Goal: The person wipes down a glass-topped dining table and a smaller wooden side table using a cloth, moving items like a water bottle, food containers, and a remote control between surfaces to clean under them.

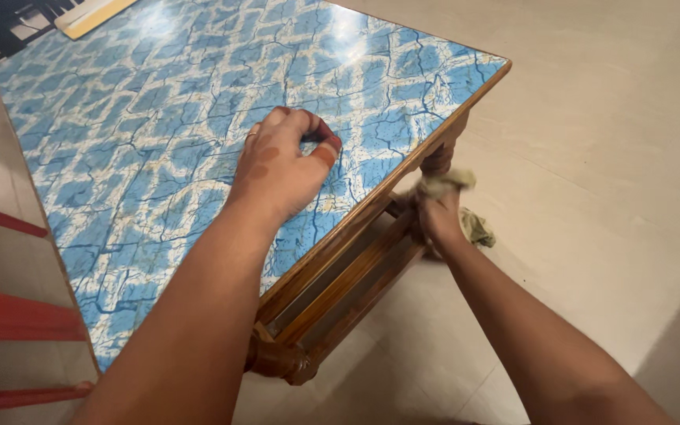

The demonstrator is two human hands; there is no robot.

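Observation:
My left hand (285,161) rests on the blue and white patterned top of a wooden table (159,118), fingers curled under, palm side down, holding nothing that I can see. My right hand (438,214) is lower, beside the table's front right leg (437,157), closed around a crumpled pale green cloth (478,227) that presses against the wooden rails under the top. Part of the cloth bunches above my fingers and part hangs below them.
Slatted wooden rails (340,283) run under the tabletop. A pale tiled floor (607,142) lies to the right. Red bars (9,315) stand at the left edge. A dark object and a yellow-edged item (88,16) sit at the table's far end.

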